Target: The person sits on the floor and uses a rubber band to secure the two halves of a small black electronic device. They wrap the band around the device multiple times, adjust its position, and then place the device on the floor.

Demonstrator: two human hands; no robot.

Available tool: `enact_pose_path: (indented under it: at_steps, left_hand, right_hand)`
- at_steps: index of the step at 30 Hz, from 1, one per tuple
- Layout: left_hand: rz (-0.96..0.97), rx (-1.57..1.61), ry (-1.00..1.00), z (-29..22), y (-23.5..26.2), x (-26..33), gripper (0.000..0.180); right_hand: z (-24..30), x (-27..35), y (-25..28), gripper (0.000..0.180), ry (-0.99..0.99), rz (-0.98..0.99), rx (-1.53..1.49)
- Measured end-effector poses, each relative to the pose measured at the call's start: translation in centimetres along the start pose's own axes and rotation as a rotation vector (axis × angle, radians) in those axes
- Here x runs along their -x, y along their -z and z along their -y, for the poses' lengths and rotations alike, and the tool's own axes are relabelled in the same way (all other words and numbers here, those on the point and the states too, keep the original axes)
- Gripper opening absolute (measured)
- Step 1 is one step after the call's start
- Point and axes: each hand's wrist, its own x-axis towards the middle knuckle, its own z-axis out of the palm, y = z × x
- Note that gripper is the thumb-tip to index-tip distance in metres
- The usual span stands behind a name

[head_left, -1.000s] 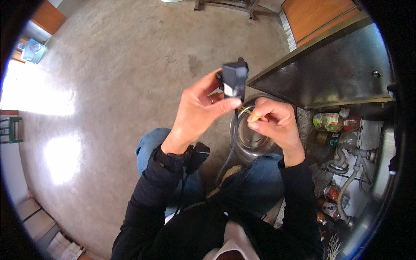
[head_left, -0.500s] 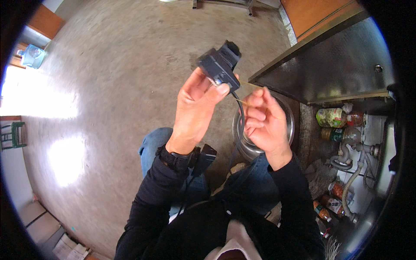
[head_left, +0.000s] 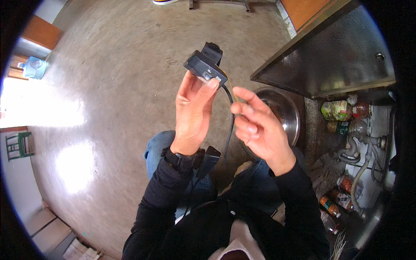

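My left hand point(head_left: 195, 108) grips a small black box-shaped device point(head_left: 206, 68) from below, thumb on its near face. A dark clip-like part juts from the device's far side. A black cable point(head_left: 231, 123) runs from it down toward my lap. My right hand point(head_left: 262, 130) is just to the right, its thumb and index finger drawn together at a thin yellowish band point(head_left: 230, 85), which stretches to the device. Whether the band loops round the device is too fine to tell. A black strap point(head_left: 184, 160) is on my left wrist, with a dark rectangular piece point(head_left: 209, 161) beside it.
Behind my right hand stands a round metal basin point(head_left: 288, 115). An open dark cabinet door point(head_left: 329, 56) slants across the right. Inside the cabinet are bottles point(head_left: 337, 111) and grey drain hoses point(head_left: 359, 190). A blue water jug point(head_left: 34, 68) and green stool point(head_left: 19, 146) are far left.
The device has moved left and slightly turned in my left hand. My right hand has also shifted left and a little lower, with the yellowish band still between the hand and the device.
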Motion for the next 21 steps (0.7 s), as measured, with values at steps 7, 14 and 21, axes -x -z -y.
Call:
enact_pose_path:
  at_steps: [7,14,21]
  left_hand:
    - [0.168,-0.08,0.041,0.4,-0.6,0.4,0.044]
    - [0.271,-0.288,-0.071,0.2,-1.2,1.3,0.064]
    - [0.288,-1.069,-0.484,0.7,-1.6,1.1,0.062]
  right_hand:
    - [1.3,-0.7,0.3,0.018,0.134,-0.275,0.542]
    - [3.5,0.5,0.9,0.022,0.139,0.113,-0.059]
    - [4.8,1.1,-0.3,0.033,0.316,0.156,0.5]
